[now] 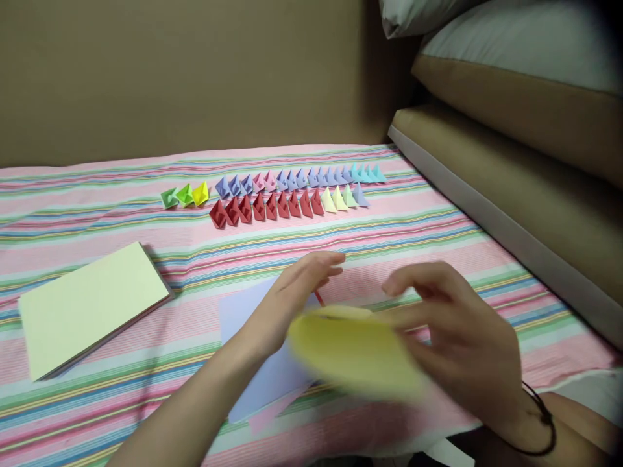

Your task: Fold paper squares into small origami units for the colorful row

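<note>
A yellow sheet of paper (357,353), blurred by motion, hangs in front of me above the cloth. My right hand (457,337) pinches its right side, fingers bent. Close to the sheet's left edge, my left hand (296,292) has its fingers stretched out toward the right; whether it touches the paper cannot be made out. Under my left hand lies a lilac sheet of paper (265,383), partly covered by that hand and forearm. A small pink piece of paper (272,412) sticks out at its lower edge. A thin red thing (319,298) shows beside my left fingers, mostly hidden.
A stack of paper with a pale green top sheet (92,308) lies at the left. Two rows of small folded paper boats (282,204) in several colours stand farther back, with three green and yellow boats (185,194) left of them. Cushions (525,123) are piled at the right.
</note>
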Motion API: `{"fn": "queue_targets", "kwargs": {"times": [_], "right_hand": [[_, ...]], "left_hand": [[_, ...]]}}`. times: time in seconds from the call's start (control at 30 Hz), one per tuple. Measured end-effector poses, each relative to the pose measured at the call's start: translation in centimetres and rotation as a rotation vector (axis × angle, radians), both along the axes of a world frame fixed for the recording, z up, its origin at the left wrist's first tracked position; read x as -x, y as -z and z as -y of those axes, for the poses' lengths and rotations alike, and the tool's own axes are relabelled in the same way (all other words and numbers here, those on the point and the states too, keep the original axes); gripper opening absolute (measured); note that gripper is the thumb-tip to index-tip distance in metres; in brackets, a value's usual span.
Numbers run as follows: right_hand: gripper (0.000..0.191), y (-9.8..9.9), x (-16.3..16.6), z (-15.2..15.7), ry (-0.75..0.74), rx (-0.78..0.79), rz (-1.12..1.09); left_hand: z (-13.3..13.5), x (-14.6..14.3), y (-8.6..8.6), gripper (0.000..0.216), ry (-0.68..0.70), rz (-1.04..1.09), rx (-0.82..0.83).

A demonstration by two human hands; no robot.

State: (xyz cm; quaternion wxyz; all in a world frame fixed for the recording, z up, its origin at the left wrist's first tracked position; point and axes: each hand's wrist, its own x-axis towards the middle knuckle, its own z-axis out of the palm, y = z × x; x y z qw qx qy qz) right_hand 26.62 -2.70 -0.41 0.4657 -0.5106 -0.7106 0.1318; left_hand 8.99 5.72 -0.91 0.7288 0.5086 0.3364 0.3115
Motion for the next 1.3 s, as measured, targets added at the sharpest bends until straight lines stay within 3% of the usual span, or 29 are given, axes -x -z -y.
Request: {"fn": "queue_targets", "kwargs": {"times": [0.07, 0.13, 0.2, 0.27, 0.43, 0.57, 0.67, 0.73, 0.83, 0.93, 1.03, 1.1, 1.17, 1.3], "right_hand": [[0.006, 0.1, -0.2, -0.9, 0.051, 0.304, -0.364], [0.008, 0.5, -0.3, -1.6, 0.012, 0.579, -0.656], [0.008, 0.9, -0.3, -1.9, -0.034, 0.747, -0.802], [0.010, 1.0, -0.1, -2.0, -0.050, 0.819, -0.826], [0.010, 0.6, 0.2, -1.9, -0.083, 0.814, -0.700], [0.015, 0.3, -0.3, -2.3, -0.078, 0.752, -0.613], [0.020, 0.2, -1.4, -2.8, 0.004, 0.651, -0.544], [0.022, 0.1, -2.2, -3.0, 0.042, 0.614, -0.512], [0.021, -0.1, -3.0, -3.1, 0.065, 0.601, -0.543], [0.021, 0.2, -2.9, -3.1, -0.029, 0.729, -0.620], [0.022, 1.3, -1.9, -3.1, -0.207, 0.925, -0.750], [0.017, 2.2, -1.1, -3.3, -0.276, 0.950, -0.859], [0.010, 2.9, -0.3, -3.5, -0.302, 0.926, -0.909], [0.003, 3.8, 0.6, -3.7, -0.294, 0.919, -0.980]], "left_hand": [[-0.1, -0.1, 0.2, 0.052, 0.030, 0.105, -0.020], [0.1, -0.2, 0.5, 0.056, 0.070, 0.130, -0.020], [0.5, -0.3, 0.6, 0.044, 0.069, 0.051, -0.040], [0.8, -0.4, 0.6, 0.037, 0.042, -0.056, -0.058], [0.5, -0.1, 0.0, 0.032, -0.026, -0.136, -0.108], [-1.3, 1.7, -0.8, 0.034, -0.154, -0.174, -0.337], [-2.2, 4.0, -0.6, 0.032, -0.151, -0.513, -0.600], [-2.3, 5.5, 0.0, 0.033, -0.107, -0.737, -0.628], [-1.8, 7.0, 1.1, 0.033, -0.083, -0.814, -0.653], [-0.6, 8.0, 1.8, 0.032, -0.191, -0.786, -0.625], [1.9, 9.4, 2.4, 0.037, -0.610, -0.787, -0.549], [4.3, 10.3, 2.7, 0.047, -0.768, -0.751, -0.319], [6.9, 10.7, 2.8, 0.052, -0.798, -0.590, -0.090], [10.5, 9.9, 1.9, 0.047, -0.748, -0.302, 0.191]]}}
